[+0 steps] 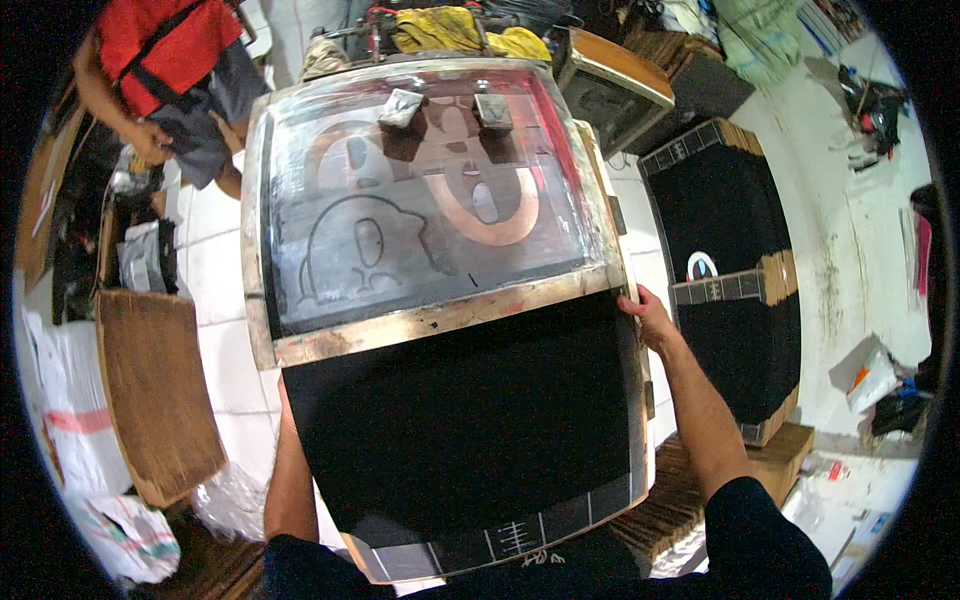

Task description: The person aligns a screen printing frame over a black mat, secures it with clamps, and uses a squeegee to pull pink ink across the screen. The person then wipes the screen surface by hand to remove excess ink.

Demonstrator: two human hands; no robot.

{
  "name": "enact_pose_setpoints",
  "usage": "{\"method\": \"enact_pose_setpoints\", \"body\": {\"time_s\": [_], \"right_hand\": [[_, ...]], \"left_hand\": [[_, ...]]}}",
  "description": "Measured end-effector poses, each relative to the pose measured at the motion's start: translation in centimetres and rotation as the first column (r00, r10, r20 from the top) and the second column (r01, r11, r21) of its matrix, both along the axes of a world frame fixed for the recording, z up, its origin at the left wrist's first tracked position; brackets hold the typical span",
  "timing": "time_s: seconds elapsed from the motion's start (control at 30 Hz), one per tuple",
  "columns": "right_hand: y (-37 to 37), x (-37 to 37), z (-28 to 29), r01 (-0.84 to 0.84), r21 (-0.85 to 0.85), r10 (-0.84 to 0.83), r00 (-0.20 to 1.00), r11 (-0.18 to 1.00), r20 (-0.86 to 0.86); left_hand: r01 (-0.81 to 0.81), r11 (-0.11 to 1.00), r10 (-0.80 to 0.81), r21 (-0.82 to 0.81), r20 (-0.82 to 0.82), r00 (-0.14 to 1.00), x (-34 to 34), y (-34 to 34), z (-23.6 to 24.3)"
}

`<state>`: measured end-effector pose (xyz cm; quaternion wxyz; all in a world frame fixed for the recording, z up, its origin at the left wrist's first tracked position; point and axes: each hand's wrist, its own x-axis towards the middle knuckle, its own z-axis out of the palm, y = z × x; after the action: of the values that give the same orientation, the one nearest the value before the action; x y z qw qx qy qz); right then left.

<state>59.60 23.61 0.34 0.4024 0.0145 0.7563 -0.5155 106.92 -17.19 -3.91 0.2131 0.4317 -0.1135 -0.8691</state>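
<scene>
A black board with pale markings along its lower edge lies in front of me, partly under a stained screen frame. The screen shows outlined and pinkish rounded designs, and two small pale blocks sit near its back. My right hand grips the board's right edge just below the frame's corner, thumb and fingers closed around it. My left hand is mostly hidden behind the board's left edge, so its fingers cannot be seen.
A person in red stands at back left. Stacks of black boards lie to the right above cardboard. A brown panel and white sacks are at left. Yellow cloths lie behind the screen.
</scene>
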Motion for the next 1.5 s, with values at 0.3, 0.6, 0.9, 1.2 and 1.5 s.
{"method": "enact_pose_setpoints", "body": {"time_s": [0.3, 0.6, 0.9, 1.2, 1.5], "right_hand": [[-0.6, 0.7, 1.1, 0.027, -0.016, -0.027, 0.999, 1.0, -0.036], [-0.9, 1.3, 1.6, 0.013, 0.001, -0.013, 0.994, 1.0, -0.106], [-0.7, 1.3, 1.4, 0.071, 0.035, -0.067, 0.994, 0.997, -0.091], [-0.5, 1.1, 1.2, 0.05, 0.012, -0.048, 0.992, 0.999, -0.12], [-0.2, 0.7, 0.8, 0.022, 0.062, -0.014, 0.992, 0.998, -0.126]], "left_hand": [[0.185, 0.974, -0.162, -0.132, 0.162, 0.973, -2.3, -7.2, -4.7], [0.277, 0.947, -0.223, -0.163, 0.288, 0.931, -1.6, -6.4, -7.9], [0.25, 0.968, -0.219, -0.037, 0.371, 0.902, 8.7, -0.7, -11.4], [0.256, 0.966, -0.221, -0.042, 0.386, 0.896, 10.6, -2.3, -11.7], [0.282, 0.959, -0.242, -0.04, 0.406, 0.881, 10.2, -2.6, -12.0]]}}
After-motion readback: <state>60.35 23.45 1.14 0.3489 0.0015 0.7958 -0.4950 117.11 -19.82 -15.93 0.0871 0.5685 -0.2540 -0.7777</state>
